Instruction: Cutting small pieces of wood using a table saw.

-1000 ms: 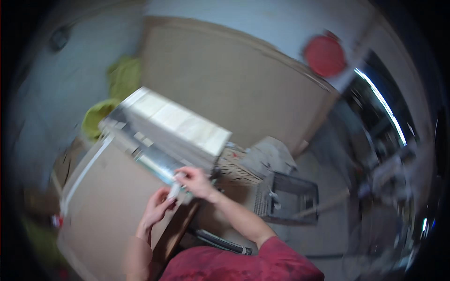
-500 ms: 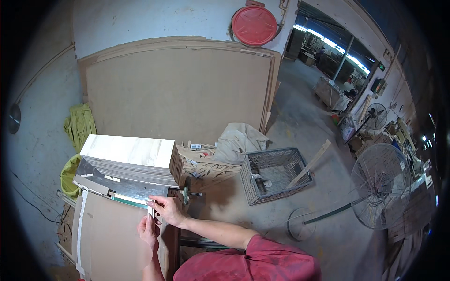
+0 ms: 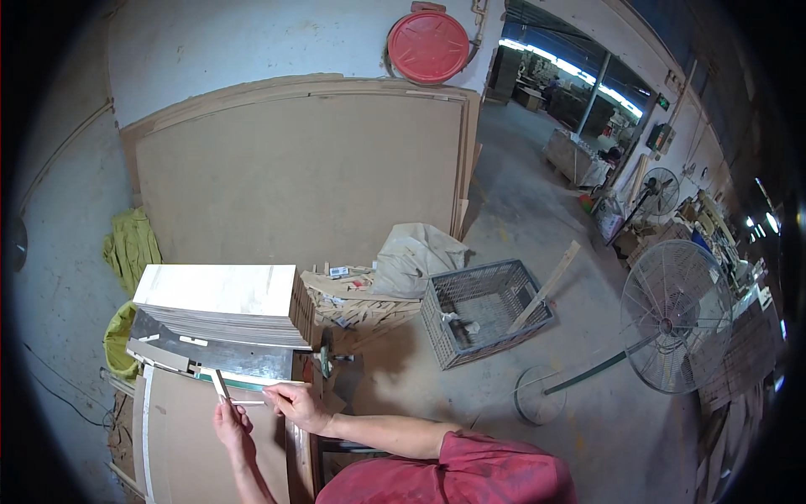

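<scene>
My left hand (image 3: pixel 234 427) is closed on a short pale wooden strip (image 3: pixel 219 382), held upright at a slant over the brown board surface (image 3: pixel 197 445). My right hand (image 3: pixel 298 407) is to its right, fingers pinched beside another thin pale piece (image 3: pixel 248 402); what they hold is unclear. Just beyond both hands lies a metal plate (image 3: pixel 235 361) with a green-edged strip along its front and small pale pieces on it. A stack of boards (image 3: pixel 214 294) with a white top stands on the plate's far part.
Right are a grey plastic crate (image 3: pixel 445 340) with a wooden stick and a standing fan (image 3: pixel 667 323). Behind are an offcut pile (image 3: pixel 353 307), a pale sack (image 3: pixel 403 265) and large panels (image 3: pixel 298 168). Yellow-green bags (image 3: pixel 126 252) are at left. A distant person (image 3: pixel 552 88) is beyond the doorway.
My left hand has moved leftward, away from my right hand, with the strip now slanted toward the upper left. The view has swung and steadied since the blurred earliest frame.
</scene>
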A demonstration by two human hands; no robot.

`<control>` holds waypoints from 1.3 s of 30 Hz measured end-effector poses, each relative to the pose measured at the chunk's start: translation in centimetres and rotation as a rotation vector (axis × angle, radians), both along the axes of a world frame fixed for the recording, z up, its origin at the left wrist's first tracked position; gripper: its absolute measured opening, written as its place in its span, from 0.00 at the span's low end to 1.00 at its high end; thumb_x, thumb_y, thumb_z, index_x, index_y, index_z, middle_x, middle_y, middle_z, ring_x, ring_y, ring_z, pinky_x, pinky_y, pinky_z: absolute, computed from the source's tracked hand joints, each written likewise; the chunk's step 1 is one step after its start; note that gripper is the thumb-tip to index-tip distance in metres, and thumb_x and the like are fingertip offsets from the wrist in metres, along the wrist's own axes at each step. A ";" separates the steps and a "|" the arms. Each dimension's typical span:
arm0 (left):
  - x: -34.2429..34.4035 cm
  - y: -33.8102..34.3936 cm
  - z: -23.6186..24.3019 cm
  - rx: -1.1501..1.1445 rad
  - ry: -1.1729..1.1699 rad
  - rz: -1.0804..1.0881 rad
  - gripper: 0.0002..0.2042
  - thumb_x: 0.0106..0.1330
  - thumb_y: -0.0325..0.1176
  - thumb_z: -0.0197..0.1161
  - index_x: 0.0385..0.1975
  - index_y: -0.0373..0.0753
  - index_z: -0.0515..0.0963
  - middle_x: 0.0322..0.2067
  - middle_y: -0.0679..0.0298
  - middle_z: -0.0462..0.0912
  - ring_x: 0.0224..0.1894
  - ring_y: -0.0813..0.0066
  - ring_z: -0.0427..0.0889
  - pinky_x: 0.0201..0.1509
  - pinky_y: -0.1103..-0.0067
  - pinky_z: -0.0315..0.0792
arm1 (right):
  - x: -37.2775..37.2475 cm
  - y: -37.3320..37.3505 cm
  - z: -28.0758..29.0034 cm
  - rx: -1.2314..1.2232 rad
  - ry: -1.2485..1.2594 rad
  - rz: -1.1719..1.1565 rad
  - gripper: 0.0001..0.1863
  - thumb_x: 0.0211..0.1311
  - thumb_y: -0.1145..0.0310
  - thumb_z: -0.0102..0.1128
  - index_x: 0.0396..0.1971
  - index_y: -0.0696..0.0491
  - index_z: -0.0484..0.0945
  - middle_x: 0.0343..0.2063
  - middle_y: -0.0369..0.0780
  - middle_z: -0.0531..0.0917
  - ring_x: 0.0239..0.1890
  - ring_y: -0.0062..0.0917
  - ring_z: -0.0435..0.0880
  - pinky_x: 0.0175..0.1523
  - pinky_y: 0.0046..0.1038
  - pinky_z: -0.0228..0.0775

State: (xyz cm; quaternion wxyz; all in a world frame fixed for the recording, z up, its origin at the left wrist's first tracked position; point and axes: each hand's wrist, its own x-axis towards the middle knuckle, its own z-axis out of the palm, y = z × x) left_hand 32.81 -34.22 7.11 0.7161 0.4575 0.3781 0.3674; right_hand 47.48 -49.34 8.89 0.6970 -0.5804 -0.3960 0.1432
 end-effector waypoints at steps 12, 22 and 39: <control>1.9 -3.9 1.4 0.085 0.056 -0.267 0.12 0.86 0.42 0.64 0.37 0.47 0.75 0.21 0.74 0.74 0.15 0.90 0.65 0.16 0.86 0.55 | 7.0 -4.5 0.9 -0.346 -0.491 0.488 0.09 0.74 0.69 0.67 0.45 0.58 0.89 0.32 0.52 0.88 0.38 0.51 0.89 0.46 0.45 0.80; -2.1 -6.4 3.4 0.165 0.385 -0.577 0.07 0.72 0.29 0.76 0.34 0.38 0.84 0.21 0.72 0.79 0.17 0.84 0.73 0.20 0.81 0.63 | 7.9 -7.9 5.2 -0.418 -0.691 0.180 0.25 0.71 0.58 0.73 0.61 0.57 0.83 0.60 0.49 0.82 0.63 0.46 0.79 0.69 0.46 0.75; -15.4 -1.7 1.8 0.912 0.708 0.108 0.26 0.58 0.42 0.84 0.54 0.36 0.87 0.46 0.49 0.89 0.49 0.53 0.89 0.56 0.61 0.83 | -2.9 2.9 -1.3 -0.508 -0.796 0.464 0.13 0.71 0.68 0.68 0.50 0.57 0.86 0.38 0.53 0.89 0.43 0.53 0.88 0.52 0.52 0.82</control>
